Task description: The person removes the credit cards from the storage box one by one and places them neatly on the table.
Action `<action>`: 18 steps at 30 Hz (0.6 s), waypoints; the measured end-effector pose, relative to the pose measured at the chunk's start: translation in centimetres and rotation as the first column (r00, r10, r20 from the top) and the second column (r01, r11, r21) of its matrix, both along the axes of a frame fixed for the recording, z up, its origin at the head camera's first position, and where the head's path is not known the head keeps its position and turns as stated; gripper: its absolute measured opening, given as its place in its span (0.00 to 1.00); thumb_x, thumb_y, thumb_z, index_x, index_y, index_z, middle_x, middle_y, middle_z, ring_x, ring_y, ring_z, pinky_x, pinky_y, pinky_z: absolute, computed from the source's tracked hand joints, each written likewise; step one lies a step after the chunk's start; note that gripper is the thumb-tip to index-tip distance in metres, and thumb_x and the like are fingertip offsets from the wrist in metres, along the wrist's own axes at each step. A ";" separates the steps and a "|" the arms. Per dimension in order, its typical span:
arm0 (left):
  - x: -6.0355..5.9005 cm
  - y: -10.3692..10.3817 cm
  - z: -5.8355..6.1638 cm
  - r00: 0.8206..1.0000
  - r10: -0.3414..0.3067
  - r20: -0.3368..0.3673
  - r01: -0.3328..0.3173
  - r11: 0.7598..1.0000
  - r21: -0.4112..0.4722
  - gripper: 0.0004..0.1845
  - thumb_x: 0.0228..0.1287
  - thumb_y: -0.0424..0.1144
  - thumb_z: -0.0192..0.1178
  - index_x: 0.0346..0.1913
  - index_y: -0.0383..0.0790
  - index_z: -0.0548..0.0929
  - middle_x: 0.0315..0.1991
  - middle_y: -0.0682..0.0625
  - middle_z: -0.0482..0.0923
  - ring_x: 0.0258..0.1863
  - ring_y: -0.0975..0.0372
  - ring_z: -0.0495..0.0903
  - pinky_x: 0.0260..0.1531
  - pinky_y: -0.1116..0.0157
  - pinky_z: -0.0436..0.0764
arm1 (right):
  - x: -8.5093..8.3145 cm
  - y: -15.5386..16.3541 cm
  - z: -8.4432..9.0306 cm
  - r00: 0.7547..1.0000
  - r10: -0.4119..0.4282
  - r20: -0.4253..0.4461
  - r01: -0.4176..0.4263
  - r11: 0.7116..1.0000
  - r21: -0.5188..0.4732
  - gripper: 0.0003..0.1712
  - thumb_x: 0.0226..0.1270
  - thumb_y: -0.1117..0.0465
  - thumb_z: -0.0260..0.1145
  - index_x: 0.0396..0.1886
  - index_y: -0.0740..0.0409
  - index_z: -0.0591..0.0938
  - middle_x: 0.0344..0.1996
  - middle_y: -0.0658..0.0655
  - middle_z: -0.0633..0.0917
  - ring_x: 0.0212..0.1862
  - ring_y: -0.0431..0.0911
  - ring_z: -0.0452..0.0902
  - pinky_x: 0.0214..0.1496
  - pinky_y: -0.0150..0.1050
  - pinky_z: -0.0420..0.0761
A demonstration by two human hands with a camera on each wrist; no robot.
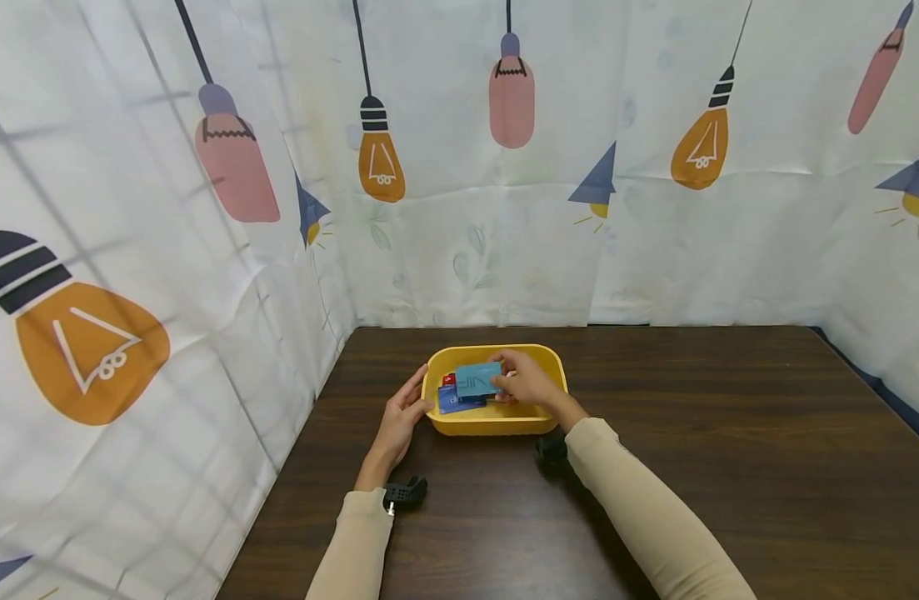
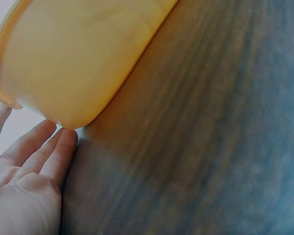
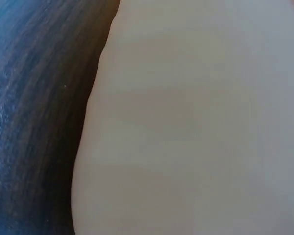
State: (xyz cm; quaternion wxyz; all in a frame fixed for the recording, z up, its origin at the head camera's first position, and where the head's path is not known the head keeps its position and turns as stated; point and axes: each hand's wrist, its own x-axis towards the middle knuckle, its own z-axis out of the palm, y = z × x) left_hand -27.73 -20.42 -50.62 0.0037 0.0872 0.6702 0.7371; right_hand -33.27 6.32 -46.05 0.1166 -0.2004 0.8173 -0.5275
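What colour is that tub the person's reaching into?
The tub is plain yellow; it shows best in the head view.

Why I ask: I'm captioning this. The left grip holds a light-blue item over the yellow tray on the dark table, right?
Not quite: the right grip, not the left grip, holds the light-blue item, as the head view shows. It is over the yellow tray on the dark table.

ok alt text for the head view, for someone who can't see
A right hand reaches over a yellow tub, pinching a flat light-blue item that partly covers a darker blue one; the left hand touches the tub's left end. Behind the dark table is printed white fabric.
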 end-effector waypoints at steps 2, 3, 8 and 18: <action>0.0 0.1 0.0 1.000 0.010 0.005 -0.010 1.000 0.000 0.36 0.71 0.25 0.53 0.79 0.47 0.64 0.77 0.37 0.64 0.73 0.43 0.67 0.55 0.75 0.79 | 0.0 0.0 0.1 1.000 -0.008 0.022 0.009 0.999 -0.043 0.20 0.74 0.66 0.63 0.64 0.59 0.76 0.33 0.60 0.77 0.28 0.52 0.86 0.32 0.45 0.88; 0.0 0.1 0.0 1.000 0.015 0.009 -0.015 1.000 0.001 0.36 0.70 0.25 0.53 0.79 0.48 0.64 0.77 0.38 0.65 0.73 0.43 0.68 0.55 0.75 0.79 | 0.0 0.0 0.1 0.999 -0.015 0.029 0.016 0.998 -0.060 0.21 0.74 0.66 0.62 0.64 0.58 0.76 0.33 0.61 0.77 0.28 0.53 0.86 0.32 0.46 0.88; 0.0 0.1 0.0 1.000 0.027 0.016 -0.027 1.000 -0.001 0.36 0.70 0.25 0.54 0.78 0.50 0.65 0.76 0.38 0.66 0.72 0.44 0.69 0.55 0.75 0.80 | 0.1 0.1 0.5 0.999 -0.051 -0.001 0.051 0.995 -0.089 0.21 0.73 0.67 0.63 0.64 0.58 0.78 0.34 0.61 0.76 0.28 0.57 0.85 0.34 0.50 0.88; 0.0 0.1 0.0 1.000 0.018 0.014 -0.018 1.000 -0.002 0.36 0.69 0.26 0.55 0.79 0.48 0.64 0.76 0.35 0.65 0.71 0.42 0.69 0.55 0.75 0.79 | 0.2 0.5 1.1 0.999 -0.037 -0.013 0.037 0.998 -0.056 0.33 0.67 0.70 0.68 0.71 0.58 0.74 0.41 0.61 0.78 0.33 0.49 0.77 0.37 0.48 0.86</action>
